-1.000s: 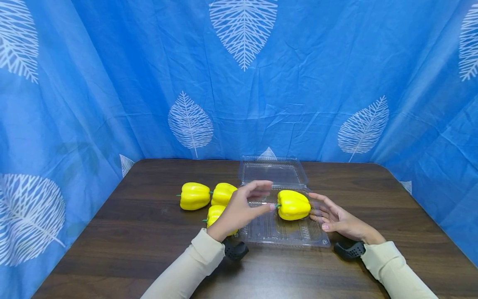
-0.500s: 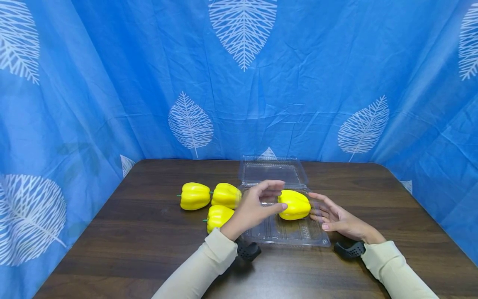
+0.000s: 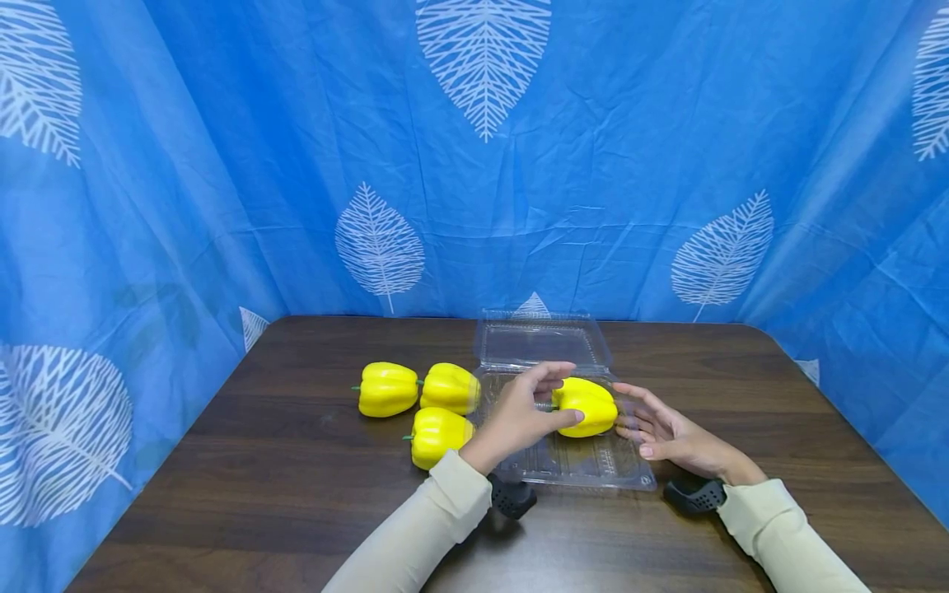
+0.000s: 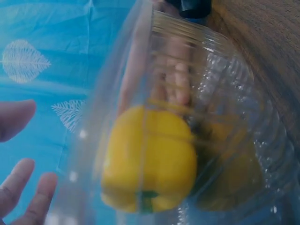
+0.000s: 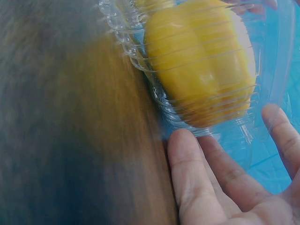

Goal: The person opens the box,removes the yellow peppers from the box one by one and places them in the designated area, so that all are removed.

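A yellow bell pepper (image 3: 593,403) lies in the base of a lidded clear plastic container (image 3: 556,471), its green stem pointing left. My left hand (image 3: 519,416) is over the container at the pepper's stem end, fingers and thumb spread. In the left wrist view its fingers (image 4: 16,187) are apart from the pepper, which shows through the plastic wall. My right hand (image 3: 685,441) is at the container's right side, loosely bent. The right wrist view shows its fingertips (image 5: 180,143) right at the ribbed wall, outside the pepper.
Three more yellow bell peppers lie left of the container: one far left (image 3: 387,389), one beside it (image 3: 448,388) and one nearer (image 3: 436,436). The container's lid (image 3: 541,342) is folded back toward the blue curtain (image 3: 578,206). All stand on a dark wooden table (image 3: 259,478).
My left hand has moved right, from left of the pepper to overlapping its stem end. My right hand, the pepper and the container have stayed in place.
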Motion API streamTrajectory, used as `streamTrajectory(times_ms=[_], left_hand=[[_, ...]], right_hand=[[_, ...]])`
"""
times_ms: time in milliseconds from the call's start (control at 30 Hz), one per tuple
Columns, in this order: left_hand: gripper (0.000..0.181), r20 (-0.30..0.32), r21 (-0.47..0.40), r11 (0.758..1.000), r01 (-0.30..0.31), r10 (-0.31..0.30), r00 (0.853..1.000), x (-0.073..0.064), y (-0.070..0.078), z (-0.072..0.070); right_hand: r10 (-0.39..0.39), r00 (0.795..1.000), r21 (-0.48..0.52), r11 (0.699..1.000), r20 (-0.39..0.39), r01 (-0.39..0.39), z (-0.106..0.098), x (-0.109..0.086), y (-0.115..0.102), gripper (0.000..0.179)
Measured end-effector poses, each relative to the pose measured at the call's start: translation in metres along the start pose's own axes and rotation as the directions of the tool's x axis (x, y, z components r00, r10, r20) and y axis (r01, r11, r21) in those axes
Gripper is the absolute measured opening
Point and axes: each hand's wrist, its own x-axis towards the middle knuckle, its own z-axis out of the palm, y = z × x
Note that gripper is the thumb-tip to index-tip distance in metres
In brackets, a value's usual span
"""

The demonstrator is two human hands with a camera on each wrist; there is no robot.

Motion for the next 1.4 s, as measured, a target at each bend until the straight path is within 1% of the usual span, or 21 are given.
streamTrajectory(times_ms=[133, 267, 400, 567, 700, 867, 1067, 1200, 1400], left_hand=[[0.062, -0.007, 0.073, 0.997, 0.012, -0.011, 1.0, 0.002, 0.0, 0.006], [0.067, -0.013, 0.143, 0.989, 0.029, -0.027, 1.0, 0.003, 0.001, 0.01], [0.074, -0.024, 0.191, 0.979, 0.073, -0.07, 0.997, 0.004, 0.0, 0.013], [0.082, -0.033, 0.204, 0.97, 0.133, -0.129, 0.991, 0.004, -0.001, 0.015], [0.085, -0.029, 0.22, 0.964, 0.152, -0.15, 0.988, 0.007, -0.004, 0.017], [0.083, -0.022, 0.23, 0.961, 0.152, -0.151, 0.988, 0.008, -0.009, 0.021], [0.078, -0.033, 0.239, 0.961, 0.143, -0.139, 0.99, 0.006, -0.013, 0.023], [0.077, -0.045, 0.243, 0.96, 0.14, -0.133, 0.99, 0.007, -0.014, 0.023], [0.079, -0.058, 0.252, 0.955, 0.156, -0.146, 0.988, 0.007, -0.012, 0.024]], right_hand=[[-0.01, 1.0, -0.007, 1.0, 0.001, 0.01, 0.001, 0.0, 0.0, 0.079], [-0.017, 1.0, -0.012, 1.0, 0.001, 0.017, 0.001, 0.0, 0.0, 0.079], [-0.025, 1.0, -0.019, 1.0, 0.001, 0.025, 0.001, -0.001, 0.0, 0.079], [-0.007, 1.0, -0.017, 1.0, -0.003, 0.007, 0.002, 0.0, -0.001, 0.079], [0.011, 1.0, -0.011, 1.0, -0.009, -0.011, 0.003, 0.0, -0.004, 0.08], [0.017, 1.0, -0.022, 1.0, -0.016, -0.017, 0.004, 0.0, -0.004, 0.08], [0.018, 1.0, -0.018, 1.0, -0.02, -0.018, 0.004, 0.001, -0.004, 0.08], [0.015, 1.0, -0.015, 1.0, -0.021, -0.016, 0.004, 0.001, -0.004, 0.079], [0.012, 1.0, -0.018, 1.0, -0.01, -0.012, 0.004, 0.001, -0.004, 0.078]])
